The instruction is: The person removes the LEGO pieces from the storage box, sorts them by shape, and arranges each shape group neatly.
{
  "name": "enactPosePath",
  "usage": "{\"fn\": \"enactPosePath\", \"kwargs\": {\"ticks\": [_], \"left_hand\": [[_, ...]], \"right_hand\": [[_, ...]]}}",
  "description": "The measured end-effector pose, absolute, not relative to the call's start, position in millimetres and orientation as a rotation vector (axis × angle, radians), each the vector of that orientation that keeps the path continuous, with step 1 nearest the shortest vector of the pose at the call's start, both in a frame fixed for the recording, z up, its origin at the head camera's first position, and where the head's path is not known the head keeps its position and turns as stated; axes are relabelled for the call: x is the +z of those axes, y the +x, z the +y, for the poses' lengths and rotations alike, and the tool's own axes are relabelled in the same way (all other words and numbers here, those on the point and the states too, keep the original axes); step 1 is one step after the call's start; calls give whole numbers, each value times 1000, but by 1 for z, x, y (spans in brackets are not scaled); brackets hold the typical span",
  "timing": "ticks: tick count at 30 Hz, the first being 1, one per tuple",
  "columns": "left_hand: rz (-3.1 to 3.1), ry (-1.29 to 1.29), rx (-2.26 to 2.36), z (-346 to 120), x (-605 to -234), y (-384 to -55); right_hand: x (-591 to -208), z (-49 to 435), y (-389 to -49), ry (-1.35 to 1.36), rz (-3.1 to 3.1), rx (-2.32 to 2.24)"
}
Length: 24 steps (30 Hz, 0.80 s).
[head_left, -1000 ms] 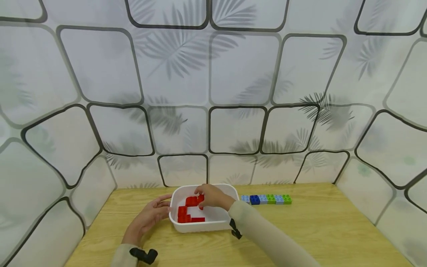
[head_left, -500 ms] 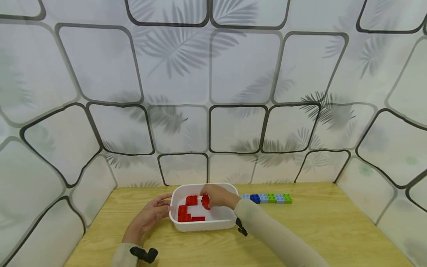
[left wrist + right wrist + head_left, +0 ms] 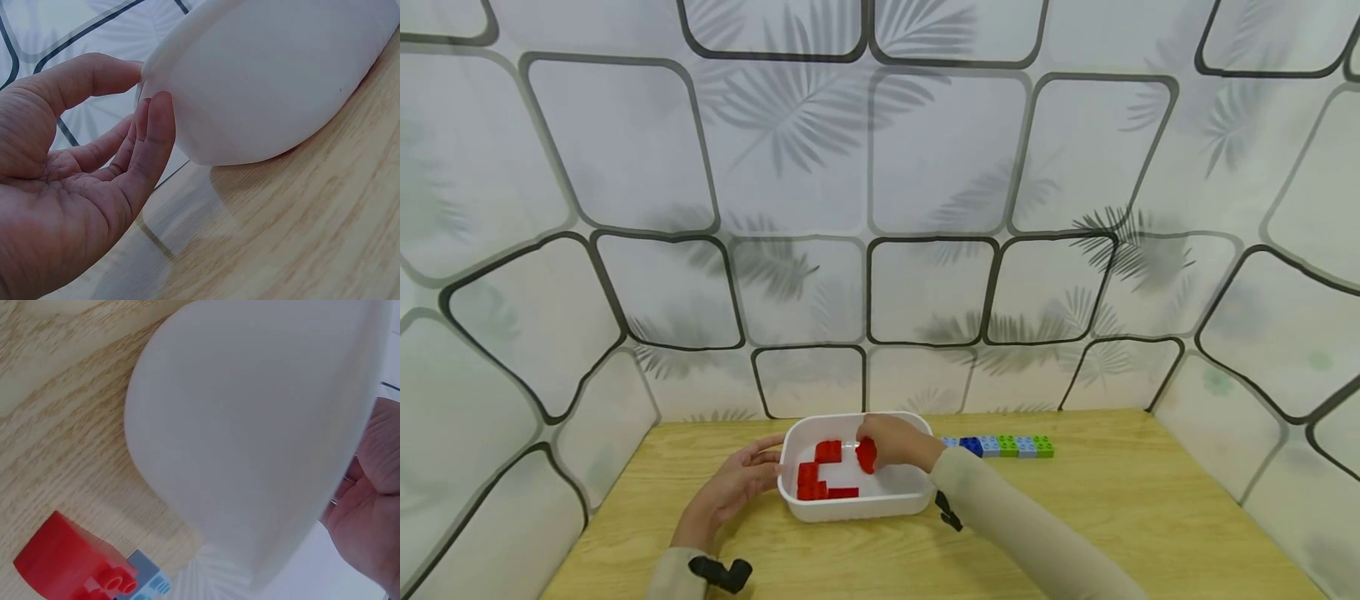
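Observation:
In the head view my left hand [image 3: 730,483] rests its fingertips at the left end of a white plastic bin [image 3: 880,507]. The left wrist view shows relaxed fingers [image 3: 153,144] against the outer wall, and another digit at the rim. Inside the bin, my right hand [image 3: 898,442] pinches a red toy building brick [image 3: 867,456], partly covered by its fingers. More red bricks [image 3: 808,483] lie along the bin's left and front side, and one red brick [image 3: 828,452] sits near its back. The right wrist view has the right hand [image 3: 369,506] half hidden behind the bin's wall.
A row of light blue, dark blue and green bricks [image 3: 1000,447] lies on the wooden table [image 3: 1075,517], right of the bin. Beside a light blue brick in the right wrist view stands a red brick [image 3: 72,562]. A patterned curtain [image 3: 940,292] hangs behind the table.
My right hand has shifted slightly right inside the bin, bringing the red brick away from the one near the back. The left hand has stayed at the bin's end.

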<state>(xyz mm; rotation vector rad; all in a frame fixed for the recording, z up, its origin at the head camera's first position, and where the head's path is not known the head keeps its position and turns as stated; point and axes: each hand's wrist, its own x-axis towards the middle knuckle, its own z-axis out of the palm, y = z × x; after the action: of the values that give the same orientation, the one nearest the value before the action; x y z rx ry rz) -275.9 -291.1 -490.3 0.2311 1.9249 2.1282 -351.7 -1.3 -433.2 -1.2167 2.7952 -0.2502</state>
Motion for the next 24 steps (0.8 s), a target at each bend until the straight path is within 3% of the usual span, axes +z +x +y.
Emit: {"fn": "enactPosePath", "kwargs": {"ticks": [18, 24], "left_hand": [[1876, 215, 2161, -292, -491, -276], [1888, 226, 2151, -292, -492, -276]], "right_hand": [[-429, 30, -353, -1269, 2744, -481], [-426, 52, -349, -1409, 2801, -617]]}}
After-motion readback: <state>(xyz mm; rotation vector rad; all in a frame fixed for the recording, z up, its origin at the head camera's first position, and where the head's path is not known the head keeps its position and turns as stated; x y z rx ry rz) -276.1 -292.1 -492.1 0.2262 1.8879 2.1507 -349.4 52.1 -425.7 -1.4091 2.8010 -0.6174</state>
